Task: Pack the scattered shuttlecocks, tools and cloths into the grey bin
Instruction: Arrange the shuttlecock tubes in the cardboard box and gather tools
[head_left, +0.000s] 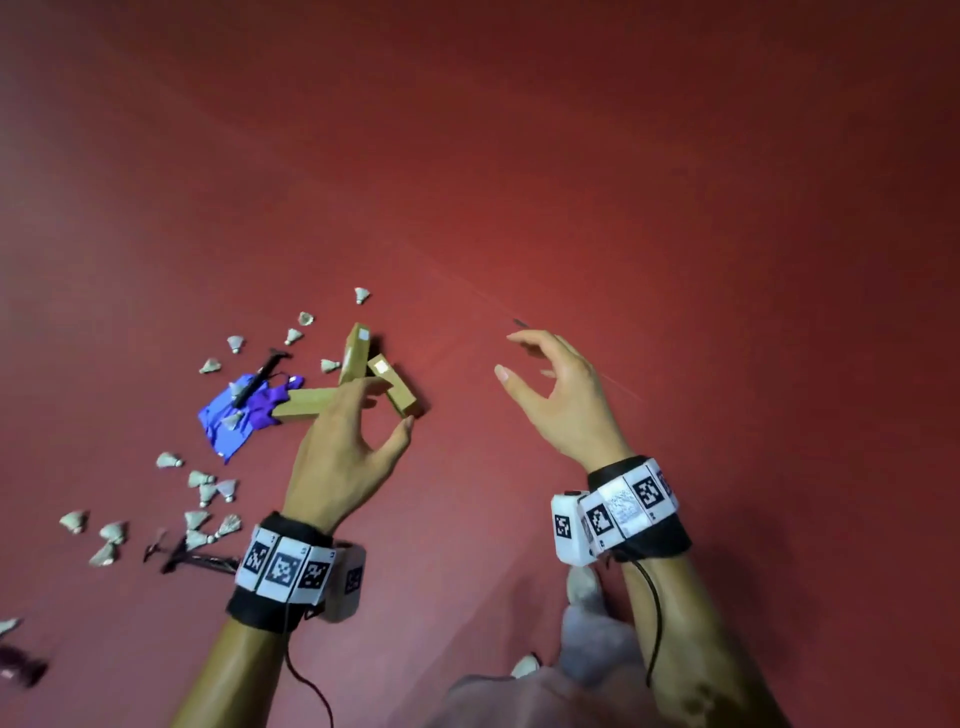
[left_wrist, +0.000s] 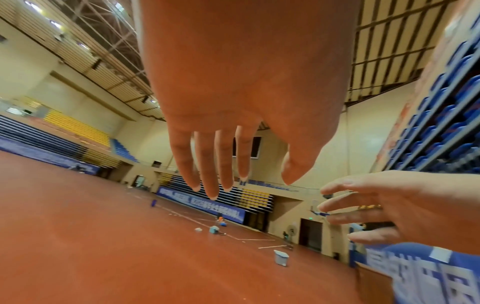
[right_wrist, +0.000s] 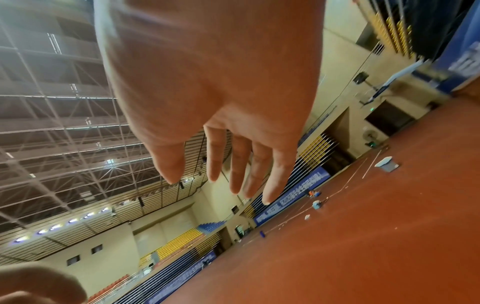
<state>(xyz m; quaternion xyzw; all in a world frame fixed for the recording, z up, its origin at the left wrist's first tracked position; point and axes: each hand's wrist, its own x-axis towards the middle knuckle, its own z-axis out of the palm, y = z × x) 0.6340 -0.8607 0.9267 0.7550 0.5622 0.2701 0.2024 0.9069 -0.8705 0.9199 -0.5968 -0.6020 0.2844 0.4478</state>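
Several white shuttlecocks (head_left: 208, 492) lie scattered on the red floor at left. A blue cloth (head_left: 226, 423) and a purple cloth (head_left: 267, 404) lie crumpled together, with a black pump-like tool (head_left: 262, 373) across them. Three long tan boxes (head_left: 396, 387) lie crossed beside the cloths. My left hand (head_left: 389, 410) hovers over the boxes, fingers relaxed and holding nothing; the left wrist view shows its fingers (left_wrist: 223, 164) straight and empty. My right hand (head_left: 524, 358) hangs in the air to the right, fingers spread, empty. A pale grey bin (left_wrist: 281, 258) stands far off on the court.
A dark tangled tool (head_left: 192, 560) lies among the near-left shuttlecocks, and a dark maroon object (head_left: 21, 670) sits at the lower-left edge. Pale clothing (head_left: 587, 670) fills the bottom centre. Seating stands and walls ring the hall. Bare red floor stretches ahead and to the right.
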